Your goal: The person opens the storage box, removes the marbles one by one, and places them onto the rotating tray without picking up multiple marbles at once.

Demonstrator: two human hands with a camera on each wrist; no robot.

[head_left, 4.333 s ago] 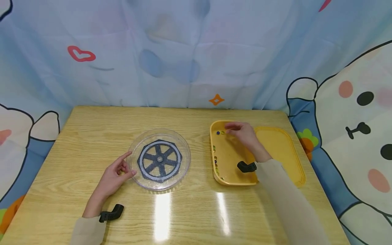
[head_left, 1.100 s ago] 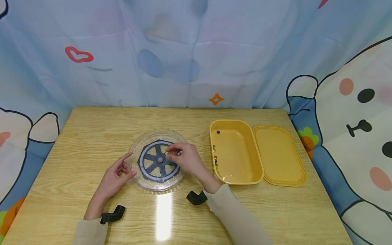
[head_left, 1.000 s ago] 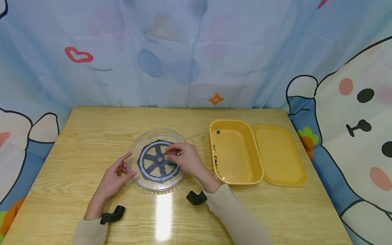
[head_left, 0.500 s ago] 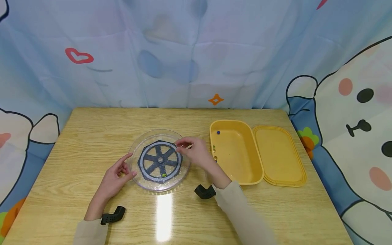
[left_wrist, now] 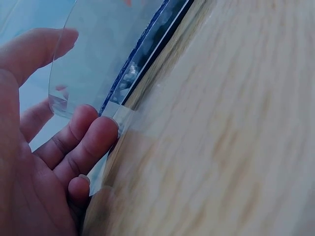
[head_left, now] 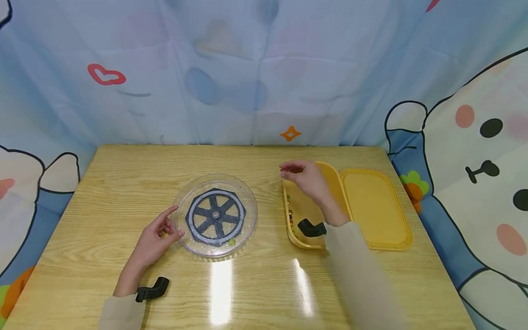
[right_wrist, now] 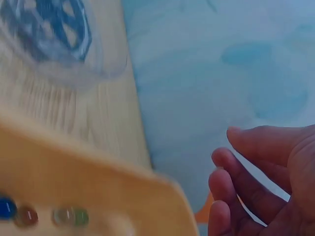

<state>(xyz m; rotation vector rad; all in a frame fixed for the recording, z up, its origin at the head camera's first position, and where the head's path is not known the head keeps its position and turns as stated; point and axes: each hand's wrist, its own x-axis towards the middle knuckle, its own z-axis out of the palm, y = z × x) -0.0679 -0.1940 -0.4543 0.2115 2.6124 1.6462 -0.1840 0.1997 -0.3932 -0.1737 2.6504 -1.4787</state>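
My left hand [head_left: 153, 239] holds the clear round dish [head_left: 250, 220] at its left rim; the left wrist view shows the fingertips [left_wrist: 101, 133] against its wall. A dark, six-spoked wheel shape [head_left: 215, 215] shows in the dish's middle. One yellow-green marble [head_left: 232, 241] is in the dish near the front edge. My right hand [head_left: 308, 179] hovers over the back left corner of the yellow tray [head_left: 348, 195], fingers loosely bent, a gap between thumb and fingers, holding nothing visible. Several small marbles [head_left: 290, 215] line the tray's left side; a blue marble [right_wrist: 7, 208] shows in the right wrist view.
A flat yellow lid [head_left: 377, 208] lies to the right of the tray. Everything stands on a wooden table [head_left: 136, 174], with a printed blue curtain [head_left: 247, 91] right behind its back edge. Bare tabletop lies between dish and tray.
My right hand pinched the yellow-green marble over the dish, let it go, then moved right to the tray. The marble has rolled along the dish's front. My left hand has stayed put.
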